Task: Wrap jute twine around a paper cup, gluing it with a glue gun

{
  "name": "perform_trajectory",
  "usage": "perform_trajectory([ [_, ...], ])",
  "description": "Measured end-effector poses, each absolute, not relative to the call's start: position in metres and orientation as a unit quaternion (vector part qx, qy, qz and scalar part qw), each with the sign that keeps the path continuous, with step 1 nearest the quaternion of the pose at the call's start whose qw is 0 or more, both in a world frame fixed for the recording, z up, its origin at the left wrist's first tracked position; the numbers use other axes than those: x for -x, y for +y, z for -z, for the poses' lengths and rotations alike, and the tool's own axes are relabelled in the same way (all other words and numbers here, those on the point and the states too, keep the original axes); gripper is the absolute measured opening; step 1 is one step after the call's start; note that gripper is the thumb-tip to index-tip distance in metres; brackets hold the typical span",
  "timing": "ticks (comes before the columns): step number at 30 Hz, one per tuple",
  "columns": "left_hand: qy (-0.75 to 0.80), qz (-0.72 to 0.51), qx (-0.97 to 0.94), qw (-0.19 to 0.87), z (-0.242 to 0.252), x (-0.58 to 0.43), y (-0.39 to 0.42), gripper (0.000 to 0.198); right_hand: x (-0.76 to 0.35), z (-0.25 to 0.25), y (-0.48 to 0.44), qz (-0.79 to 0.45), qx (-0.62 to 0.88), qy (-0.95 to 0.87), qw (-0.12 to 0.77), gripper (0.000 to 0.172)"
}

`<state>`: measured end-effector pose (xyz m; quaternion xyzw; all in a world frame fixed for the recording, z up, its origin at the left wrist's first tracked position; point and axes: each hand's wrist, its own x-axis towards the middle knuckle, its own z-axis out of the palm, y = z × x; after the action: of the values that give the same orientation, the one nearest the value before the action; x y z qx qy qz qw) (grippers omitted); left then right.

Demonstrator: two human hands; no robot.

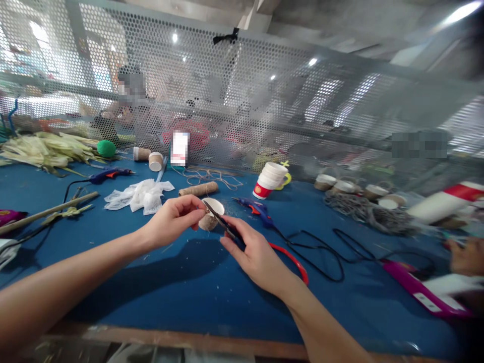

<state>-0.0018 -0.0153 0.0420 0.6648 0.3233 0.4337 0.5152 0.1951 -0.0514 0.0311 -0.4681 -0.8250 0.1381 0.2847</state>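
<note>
My right hand (253, 252) is closed around a pair of scissors (235, 235) with dark blades and a red handle loop. The blades point up and left, reaching the fingertips of my left hand (176, 219). Those fingers are pinched together; whatever lies between them is too small to make out. Just behind the blade tips is a small white cup (207, 222) with a brown wrapped side, partly hidden by fingers and scissors. Beyond it lies a brown roll of twine (198, 189). A blue glue gun (257, 209) rests to the right of the cup.
White lace (139, 195) and another blue glue gun (111, 174) lie left. Stacked paper cups (270, 179) stand behind. A black cable (313, 242) runs right to a purple power strip (423, 292). Another person's hand (467, 256) is at far right. A perforated metal screen (212, 101) borders the back.
</note>
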Motion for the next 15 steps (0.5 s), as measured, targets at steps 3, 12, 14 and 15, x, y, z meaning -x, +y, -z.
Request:
perform_trajectory([
  [3,0.316,-0.424,-0.646,0.551,-0.0420,0.0034,-0.0142,0.012,-0.1945,-0.0326,-0.0518,-0.142,0.461,-0.830,0.280,0.037],
  [12,0.297,-0.414,-0.606,0.610,-0.0390,0.0043,-0.0117,0.020,-0.1960,-0.0311,-0.0496,-0.129,0.457,-0.832,0.287,0.035],
  [14,0.296,-0.416,-0.606,0.610,-0.0396,0.0040,-0.0123,0.020,-0.1955,-0.0306,-0.0495,-0.131,0.455,-0.831,0.291,0.035],
  [15,0.295,-0.416,-0.604,0.612,-0.0397,0.0038,-0.0126,0.021,-0.1951,-0.0303,-0.0499,-0.134,0.455,-0.831,0.292,0.035],
])
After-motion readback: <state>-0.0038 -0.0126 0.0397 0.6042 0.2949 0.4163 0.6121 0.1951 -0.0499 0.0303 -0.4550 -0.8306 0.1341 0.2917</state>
